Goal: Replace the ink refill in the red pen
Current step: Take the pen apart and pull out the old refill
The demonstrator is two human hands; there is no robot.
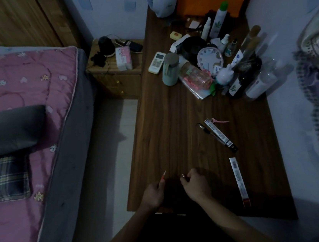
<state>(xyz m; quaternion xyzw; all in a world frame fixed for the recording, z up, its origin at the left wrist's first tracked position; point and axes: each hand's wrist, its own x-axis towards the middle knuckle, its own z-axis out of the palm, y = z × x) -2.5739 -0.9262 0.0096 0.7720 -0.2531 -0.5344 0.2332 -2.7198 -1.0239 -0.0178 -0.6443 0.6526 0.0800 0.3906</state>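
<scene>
Both hands are over the near edge of the dark wooden table [175, 123]. My left hand [153, 195] is closed around the red pen [163, 176], whose pointed tip sticks up and out of the fist. My right hand [194, 185] is closed on a small metallic part [182, 176], too small to identify. A packaged refill [240, 181] with a barcode lies flat to the right of my right hand. Farther back lies a second packaged refill [219, 133] beside a black pen [205, 128].
A pink hair clip [220, 121] lies behind the far refill. The far end of the table is crowded with bottles [217, 20], a remote control [156, 62], a cup [170, 69] and a small clock [209, 57]. A bed [23, 117] lies left, a nightstand [115, 66] beyond.
</scene>
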